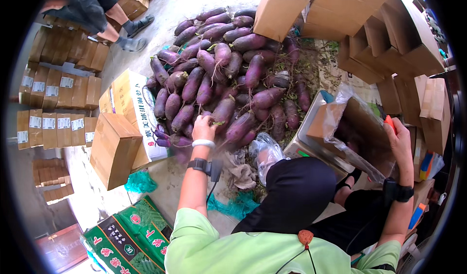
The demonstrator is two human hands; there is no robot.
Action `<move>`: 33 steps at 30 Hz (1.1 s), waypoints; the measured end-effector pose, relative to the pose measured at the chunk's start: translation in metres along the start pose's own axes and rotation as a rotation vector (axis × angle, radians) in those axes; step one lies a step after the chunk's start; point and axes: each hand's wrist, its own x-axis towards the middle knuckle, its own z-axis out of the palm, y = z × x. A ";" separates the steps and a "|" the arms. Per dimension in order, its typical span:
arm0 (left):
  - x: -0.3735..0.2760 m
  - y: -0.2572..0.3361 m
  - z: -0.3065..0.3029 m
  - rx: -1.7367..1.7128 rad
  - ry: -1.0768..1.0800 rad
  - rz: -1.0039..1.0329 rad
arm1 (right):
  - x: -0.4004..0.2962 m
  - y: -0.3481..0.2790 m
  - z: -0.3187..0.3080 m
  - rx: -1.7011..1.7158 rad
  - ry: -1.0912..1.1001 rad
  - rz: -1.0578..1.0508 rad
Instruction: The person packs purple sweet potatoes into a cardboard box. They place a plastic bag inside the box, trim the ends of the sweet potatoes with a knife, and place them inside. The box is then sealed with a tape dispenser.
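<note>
A large heap of purple radishes with soil and roots on them lies before me. My left hand is at the near side of the heap, its fingers curled against the lower end of one radish with a green stem stub. Whether the fingers grip it is not clear. On the right, my right hand holds an orange-handled cutting tool, its dark blade pointing up and left. Below that hand stands an open cardboard box lined with a clear plastic bag; purple shapes show dimly inside.
Cardboard boxes border the heap at the back and right. Another carton stands at left. Stacked labelled boxes line the left wall. A person is at upper left. Green netting and a grey cloth lie near my knee.
</note>
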 end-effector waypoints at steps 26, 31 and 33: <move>0.035 0.059 -0.001 -0.356 -0.208 0.055 | -0.010 -0.045 0.011 0.239 -0.094 -0.033; -0.029 0.134 -0.065 -0.742 -0.091 0.328 | -0.014 -0.116 0.033 0.140 -0.229 -0.282; -0.044 0.140 -0.074 -0.695 -0.052 0.395 | -0.012 -0.139 0.047 0.116 -0.234 -0.510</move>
